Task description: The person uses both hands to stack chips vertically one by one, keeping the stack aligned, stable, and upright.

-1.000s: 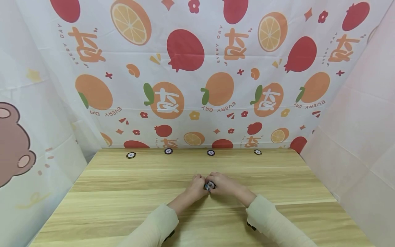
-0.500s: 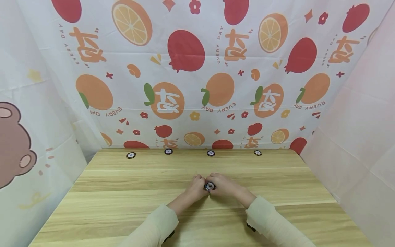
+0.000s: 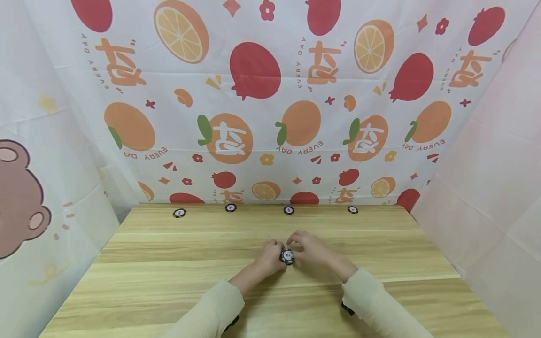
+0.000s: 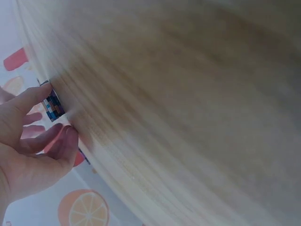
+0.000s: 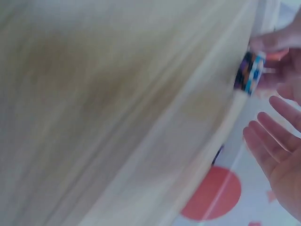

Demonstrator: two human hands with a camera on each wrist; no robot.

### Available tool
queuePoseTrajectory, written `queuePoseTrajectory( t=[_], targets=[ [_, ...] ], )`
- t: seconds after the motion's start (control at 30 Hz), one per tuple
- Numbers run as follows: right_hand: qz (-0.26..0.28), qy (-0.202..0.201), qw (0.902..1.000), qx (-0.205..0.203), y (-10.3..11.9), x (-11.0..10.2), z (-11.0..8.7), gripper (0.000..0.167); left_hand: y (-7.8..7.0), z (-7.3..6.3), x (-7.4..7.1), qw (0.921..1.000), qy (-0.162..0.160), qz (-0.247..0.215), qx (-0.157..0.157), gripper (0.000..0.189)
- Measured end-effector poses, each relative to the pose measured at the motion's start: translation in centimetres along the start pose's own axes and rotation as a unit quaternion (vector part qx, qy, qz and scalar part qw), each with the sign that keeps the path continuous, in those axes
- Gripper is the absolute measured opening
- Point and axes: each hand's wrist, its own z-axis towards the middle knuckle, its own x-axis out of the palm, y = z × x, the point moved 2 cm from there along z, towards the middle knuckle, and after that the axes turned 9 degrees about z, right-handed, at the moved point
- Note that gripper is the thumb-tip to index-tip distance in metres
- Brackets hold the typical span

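A short stack of poker chips (image 3: 287,256) stands on the wooden table, its top chip marked with a number. On the left side of the stack, my left hand (image 3: 270,257) holds it between thumb and fingers. The striped edges of the stacked chips (image 4: 52,107) show beside the thumb in the left wrist view. My right hand (image 3: 312,249) is just right of the stack, fingers spread and loosely bent, gripping nothing. In the right wrist view its extended fingers (image 5: 268,141) are apart from the chips.
Along the table's (image 3: 169,291) back edge lie several single chips, including a far-left chip (image 3: 179,213) and a far-right chip (image 3: 352,210). A fruit-print curtain (image 3: 270,117) hangs behind the table, with pale cloth on both sides.
My right hand has let go of the stack, opened and drawn slightly right, uncovering more of the top chip. The left hand stays at the stack.
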Motion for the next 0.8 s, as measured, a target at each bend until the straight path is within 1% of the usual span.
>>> queuePoseTrajectory(
  t=[0.07,0.13,0.27,0.33,0.4,0.47,0.57,0.67,0.8],
  targets=[
    [0.008,-0.027,0.9993,0.025,-0.8,-0.7,-0.2,0.021,-0.1,0.0,0.0,1.0,-0.002,-0.005,0.008,0.037],
    [0.024,-0.058,0.9966,0.053,-2.0,-1.3,-0.4,0.019,-0.2,0.0,0.0,0.9999,-0.002,-0.009,0.014,0.037],
    [0.06,-0.107,0.984,0.129,-4.8,-2.1,-1.2,0.016,-0.4,0.1,0.1,0.9997,0.001,-0.02,0.016,0.04],
    [0.069,-0.127,0.977,0.157,-6.1,-2.5,-1.7,0.016,-0.5,0.2,0.1,0.9997,0.003,-0.019,0.014,0.041],
    [0.066,-0.141,0.9716,0.178,-7.4,-2.9,-2.2,0.016,-0.6,0.3,0.2,0.9998,0.004,-0.018,0.01,0.043],
    [0.063,-0.15,0.966,0.201,-8.4,-3.3,-2.7,0.016,-0.7,0.3,0.3,0.9999,0.005,-0.015,0.006,0.043],
    [0.051,-0.153,0.9608,0.225,-9.9,-3.8,-3.2,0.019,-0.9,0.4,0.4,0.9999,0.008,-0.013,0.004,0.043],
    [0.024,-0.148,0.96,0.237,-11.2,-4.3,-3.6,0.023,-1.0,0.5,0.5,0.9999,0.008,-0.008,0.008,0.04],
    [-0.019,-0.139,0.9583,0.249,-12.5,-5.0,-4.1,0.032,-1.1,0.6,0.6,0.9998,-0.001,0.006,0.022,0.037]
  ],
)
